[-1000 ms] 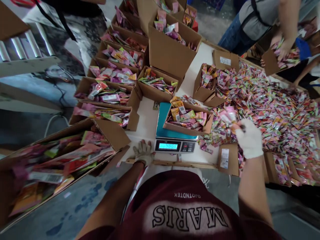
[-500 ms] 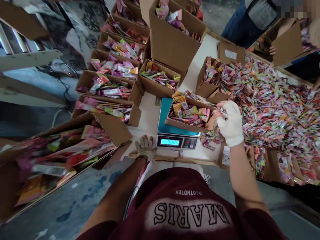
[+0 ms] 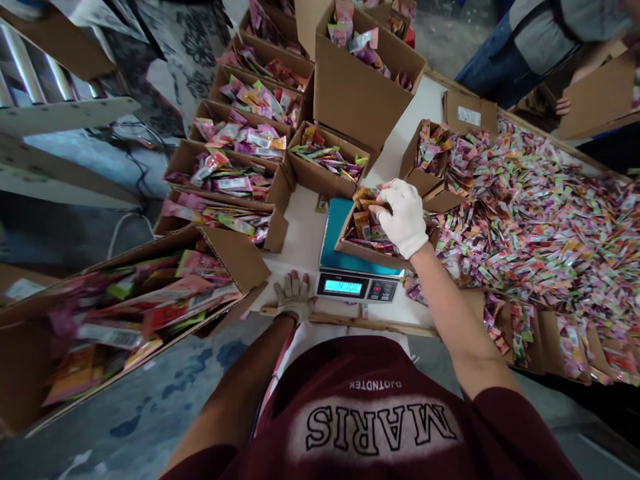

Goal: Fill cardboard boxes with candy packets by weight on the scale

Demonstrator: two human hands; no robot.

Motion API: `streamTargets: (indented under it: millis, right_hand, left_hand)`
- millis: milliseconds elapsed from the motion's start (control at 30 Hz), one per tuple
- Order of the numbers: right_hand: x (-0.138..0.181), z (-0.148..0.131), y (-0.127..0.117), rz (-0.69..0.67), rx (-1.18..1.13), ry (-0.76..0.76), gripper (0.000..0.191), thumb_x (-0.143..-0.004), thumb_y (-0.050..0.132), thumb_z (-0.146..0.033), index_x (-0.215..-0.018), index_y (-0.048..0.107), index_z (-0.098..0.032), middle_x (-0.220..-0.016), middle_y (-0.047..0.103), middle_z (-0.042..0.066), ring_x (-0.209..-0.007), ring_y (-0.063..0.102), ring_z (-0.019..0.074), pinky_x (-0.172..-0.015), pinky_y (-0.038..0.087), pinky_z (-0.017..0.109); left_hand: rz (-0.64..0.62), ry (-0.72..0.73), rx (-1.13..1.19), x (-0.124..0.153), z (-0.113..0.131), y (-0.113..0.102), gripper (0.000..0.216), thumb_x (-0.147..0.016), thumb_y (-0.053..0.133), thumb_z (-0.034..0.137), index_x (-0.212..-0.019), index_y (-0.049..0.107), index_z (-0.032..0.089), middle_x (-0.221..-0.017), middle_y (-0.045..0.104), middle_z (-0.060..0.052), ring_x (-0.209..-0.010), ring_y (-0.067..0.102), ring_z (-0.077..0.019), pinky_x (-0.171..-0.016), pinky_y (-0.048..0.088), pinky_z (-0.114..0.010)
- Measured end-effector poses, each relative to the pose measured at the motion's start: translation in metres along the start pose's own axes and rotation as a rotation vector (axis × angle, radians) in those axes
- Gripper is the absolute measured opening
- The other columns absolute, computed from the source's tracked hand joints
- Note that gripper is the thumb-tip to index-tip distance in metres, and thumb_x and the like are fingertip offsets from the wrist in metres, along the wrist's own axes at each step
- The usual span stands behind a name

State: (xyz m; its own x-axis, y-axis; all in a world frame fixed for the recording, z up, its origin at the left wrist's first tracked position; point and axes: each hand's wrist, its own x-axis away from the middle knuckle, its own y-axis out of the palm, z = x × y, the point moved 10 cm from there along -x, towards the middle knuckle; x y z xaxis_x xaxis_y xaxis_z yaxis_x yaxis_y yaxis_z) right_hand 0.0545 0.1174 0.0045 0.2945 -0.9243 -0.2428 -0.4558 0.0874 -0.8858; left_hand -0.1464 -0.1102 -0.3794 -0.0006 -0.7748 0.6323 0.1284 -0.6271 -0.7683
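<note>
My right hand (image 3: pixel 401 219), in a white fingerless-tipped glove, reaches over a small cardboard box (image 3: pixel 367 253) of candy packets. Its thumb and fingers close around an orange packet (image 3: pixel 367 198) at the box's far left end; the palm hides many packets below. That box rests on the teal platform (image 3: pixel 331 243) of a digital scale (image 3: pixel 357 287) with a lit display, whose digits are blurred. Flat on the white table edge, left of the scale, lies my left hand (image 3: pixel 294 295), gloved, fingers spread, holding nothing.
Several filled boxes (image 3: pixel 225 183) line the left side, with a big open carton (image 3: pixel 150 327) nearer me. A tall box (image 3: pixel 360 93) stands behind the scale. Loose packets (image 3: pixel 550 227) are heaped on the right. Across the table a person (image 3: pixel 530 47) handles a carton.
My right hand has moved left from the box's right end to over its packets. The digits on the scale display look different. My left hand stays on the table.
</note>
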Motion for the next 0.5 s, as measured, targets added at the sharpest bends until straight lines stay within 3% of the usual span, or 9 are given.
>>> streamTargets:
  millis: [100, 200, 300, 400, 500]
  right_hand:
    - [0.008, 0.0, -0.014, 0.002, -0.185, -0.031, 0.008, -0.089, 0.069, -0.026, -0.084, 0.064, -0.021, -0.109, 0.069, 0.009, -0.108, 0.062, 0.0263, -0.101, 0.05, 0.044]
    - [0.03, 0.021, -0.049, 0.073, -0.313, 0.074, 0.013, -0.095, 0.062, -0.035, -0.098, 0.063, -0.022, -0.097, 0.07, 0.004, -0.09, 0.066, 0.02, -0.088, 0.054, 0.036]
    - [0.065, 0.058, -0.11, 0.245, -0.176, 0.197, 0.022, -0.096, 0.059, -0.042, -0.104, 0.061, -0.022, -0.094, 0.068, 0.003, -0.084, 0.065, 0.019, -0.083, 0.054, 0.035]
    - [0.097, 0.094, -0.167, 0.347, 0.103, 0.265, 0.024, -0.093, 0.061, -0.041, -0.106, 0.064, -0.022, -0.098, 0.067, 0.006, -0.092, 0.065, 0.0233, -0.091, 0.053, 0.041]
    - [0.113, 0.117, -0.193, 0.385, 0.225, 0.32, 0.035, -0.086, 0.068, -0.042, -0.114, 0.066, -0.021, -0.109, 0.069, 0.011, -0.101, 0.065, 0.0276, -0.093, 0.053, 0.045]
  left_hand:
    - [0.006, -0.001, -0.005, 0.0, -0.001, -0.002, 0.078, -0.101, 0.043, 0.043, -0.166, 0.017, 0.009, -0.172, -0.005, -0.026, -0.161, -0.007, -0.0447, -0.122, -0.004, -0.073]
    - [0.005, 0.002, -0.005, 0.0, -0.001, -0.003, 0.077, -0.1, 0.044, 0.042, -0.166, 0.021, 0.009, -0.172, -0.003, -0.025, -0.161, -0.004, -0.0447, -0.123, -0.002, -0.073]
    - [-0.002, -0.002, -0.002, -0.001, -0.002, -0.002, 0.077, -0.1, 0.044, 0.041, -0.166, 0.022, 0.008, -0.172, -0.002, -0.026, -0.161, -0.005, -0.0447, -0.123, -0.003, -0.072]
    - [-0.005, -0.001, 0.001, -0.001, -0.001, -0.001, 0.077, -0.1, 0.043, 0.042, -0.166, 0.02, 0.007, -0.172, -0.004, -0.026, -0.161, -0.007, -0.044, -0.123, -0.006, -0.072]
    - [-0.011, 0.002, 0.0, 0.0, 0.001, -0.001, 0.078, -0.101, 0.041, 0.043, -0.166, 0.018, 0.007, -0.173, -0.005, -0.025, -0.161, -0.007, -0.0443, -0.122, -0.006, -0.072]
